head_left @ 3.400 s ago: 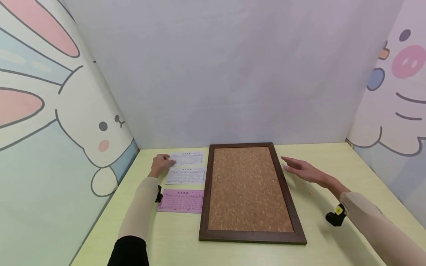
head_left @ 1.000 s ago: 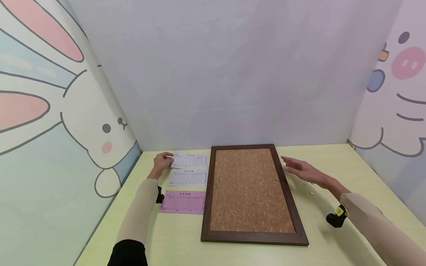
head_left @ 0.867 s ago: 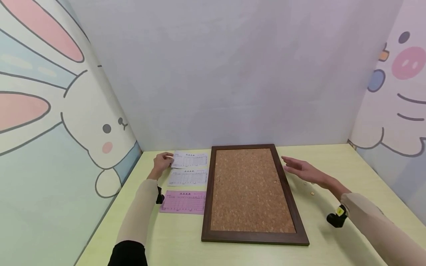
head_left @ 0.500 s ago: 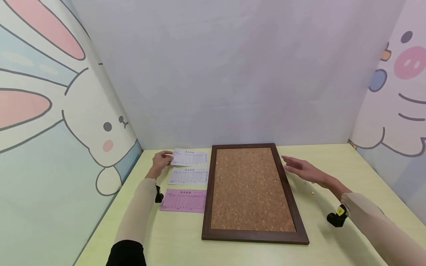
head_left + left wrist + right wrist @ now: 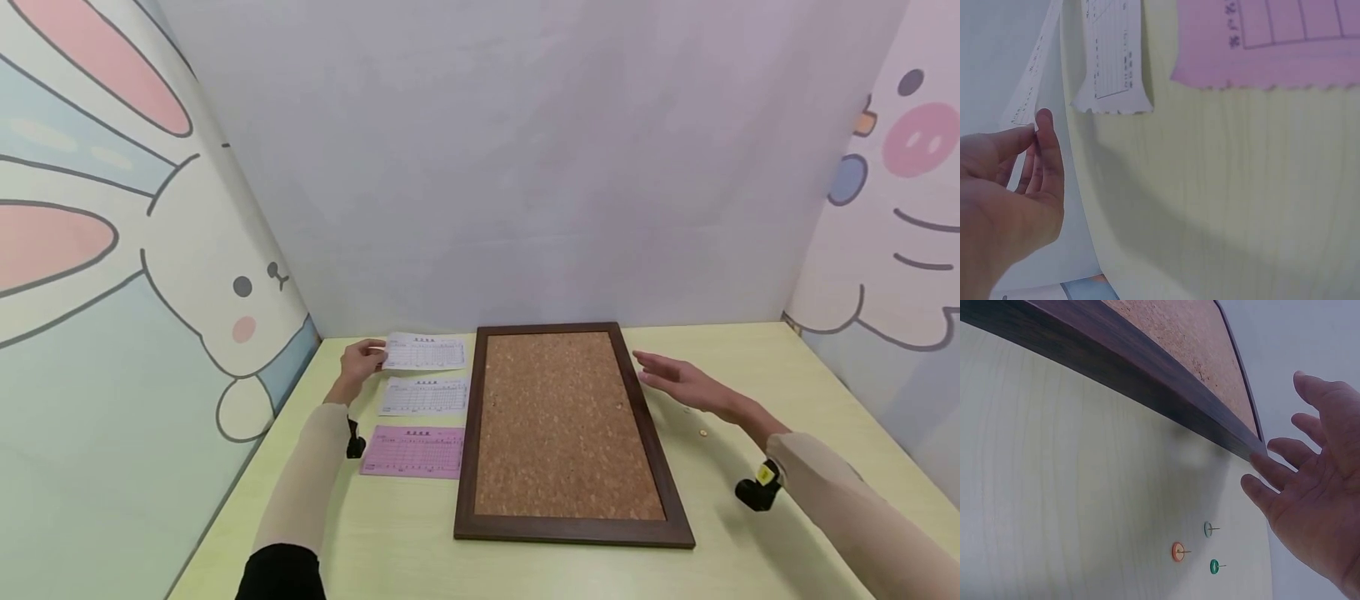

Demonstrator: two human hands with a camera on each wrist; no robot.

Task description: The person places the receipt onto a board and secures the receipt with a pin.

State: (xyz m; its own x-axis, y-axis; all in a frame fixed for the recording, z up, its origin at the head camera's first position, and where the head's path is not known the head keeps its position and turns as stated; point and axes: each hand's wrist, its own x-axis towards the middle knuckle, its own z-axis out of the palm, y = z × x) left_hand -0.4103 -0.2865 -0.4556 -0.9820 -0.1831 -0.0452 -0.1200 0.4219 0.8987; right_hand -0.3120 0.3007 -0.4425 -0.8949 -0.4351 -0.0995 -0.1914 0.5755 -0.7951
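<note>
Beige covers the left forearm (image 5: 296, 475), with a black band cut off by the bottom of the view. The left hand (image 5: 362, 360), near the back left corner of the table (image 5: 397, 542), pinches the left end of a white slip (image 5: 426, 353) between thumb and fingers. That end is raised off the table near its back edge; whether the right end touches down is hard to tell. Below it lies a second white slip (image 5: 424, 397), then a pink slip (image 5: 412, 452), its print too small to read. The pink slip's right end meets the cork board (image 5: 566, 425); whether it runs under the dark wooden frame (image 5: 573, 529) cannot be seen. Right of the board, the right wrist view shows an orange tack (image 5: 1177, 552), a pale tack (image 5: 1208, 529) and a green tack (image 5: 1214, 567), pins up; the head view makes them out poorly. The right hand (image 5: 686, 385) holds nothing, fingers extended and apart beside the frame's right edge; contact is unclear. Its beige sleeve (image 5: 855, 500) runs out of view.
</note>
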